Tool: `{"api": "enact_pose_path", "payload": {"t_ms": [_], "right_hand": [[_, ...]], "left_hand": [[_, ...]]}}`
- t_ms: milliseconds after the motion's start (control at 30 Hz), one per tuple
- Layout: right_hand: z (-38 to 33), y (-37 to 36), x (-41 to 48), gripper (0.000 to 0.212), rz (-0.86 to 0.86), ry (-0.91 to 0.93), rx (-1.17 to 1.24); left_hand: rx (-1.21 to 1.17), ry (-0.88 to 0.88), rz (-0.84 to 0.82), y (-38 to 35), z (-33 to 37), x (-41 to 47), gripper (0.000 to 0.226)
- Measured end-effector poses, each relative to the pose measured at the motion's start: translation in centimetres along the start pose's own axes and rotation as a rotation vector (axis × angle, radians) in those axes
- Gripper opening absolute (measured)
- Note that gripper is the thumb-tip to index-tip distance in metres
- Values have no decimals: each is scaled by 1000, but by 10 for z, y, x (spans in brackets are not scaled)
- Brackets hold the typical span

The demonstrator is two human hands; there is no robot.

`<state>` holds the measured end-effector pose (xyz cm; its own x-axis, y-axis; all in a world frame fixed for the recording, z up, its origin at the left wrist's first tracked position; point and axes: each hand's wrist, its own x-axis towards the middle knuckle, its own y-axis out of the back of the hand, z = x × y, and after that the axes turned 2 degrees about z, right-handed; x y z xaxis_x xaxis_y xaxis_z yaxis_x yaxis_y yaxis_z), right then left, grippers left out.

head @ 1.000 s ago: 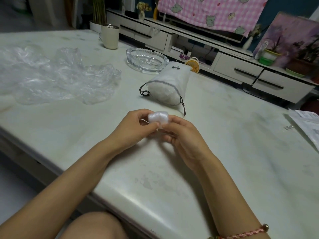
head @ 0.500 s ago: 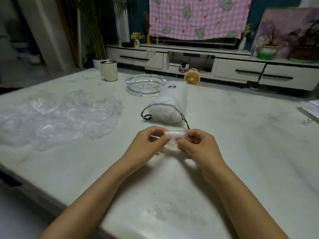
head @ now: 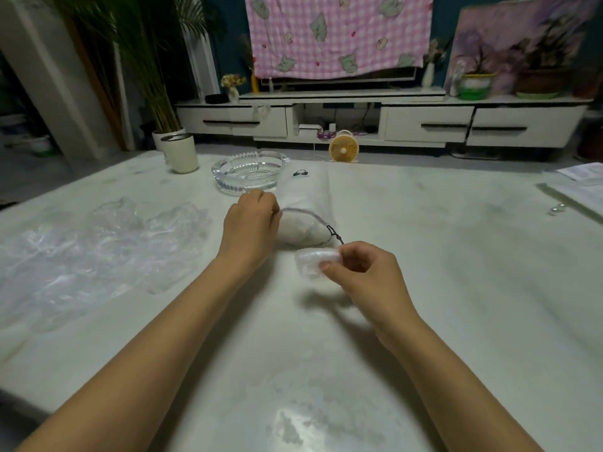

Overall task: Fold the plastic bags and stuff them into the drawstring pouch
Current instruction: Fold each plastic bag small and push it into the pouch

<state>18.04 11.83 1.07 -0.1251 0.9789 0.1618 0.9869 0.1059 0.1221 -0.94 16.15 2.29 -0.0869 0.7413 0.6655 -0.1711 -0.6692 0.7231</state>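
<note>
A white drawstring pouch [head: 305, 203] lies on its side mid-table, its mouth facing me with pale folded plastic showing inside. My left hand [head: 251, 226] pinches the left rim of the mouth and holds it up. A small folded clear plastic bag [head: 313, 264] sits pinched in my right hand [head: 362, 275], just in front of the mouth near the black cord. Loose crumpled clear plastic bags [head: 98, 246] are spread over the left part of the table.
A glass ashtray [head: 249, 174] stands just behind the pouch, a cream cup [head: 180, 154] left of it. Papers [head: 584, 184] lie at the right edge of the marble table [head: 456, 288]. A TV cabinet and a small fan stand beyond.
My left hand let go of the folded bag and moved up to grasp the pouch's rim. The right hand alone now holds the folded bag, nearer the pouch. The camera tilted up.
</note>
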Motion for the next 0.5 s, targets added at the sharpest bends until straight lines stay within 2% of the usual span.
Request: {"api": "enact_pose_path", "payload": {"t_ms": [100,167,233,300,433,500], "right_hand": [[1,-1,3,16,106,129,-124],[3,1,5,14,189,240,-265],[4,4,5,10,248,315,-394],[4,7,4,13,268,364,-417],[3,11,3,35,211,412,-318],[6,12,6,46,180,396,-395]], "left_hand": [[-159,-158,-22,9,17,-14,14],[-328,-175,-66,19,31,-26,13],[-483,-149,-91,29,41,-38,11],[-586,-100,-121,34,48,-47,11],[-902,80,-206,38,57,-56,15],[-937,76,-222,39,60,-61,15]]}}
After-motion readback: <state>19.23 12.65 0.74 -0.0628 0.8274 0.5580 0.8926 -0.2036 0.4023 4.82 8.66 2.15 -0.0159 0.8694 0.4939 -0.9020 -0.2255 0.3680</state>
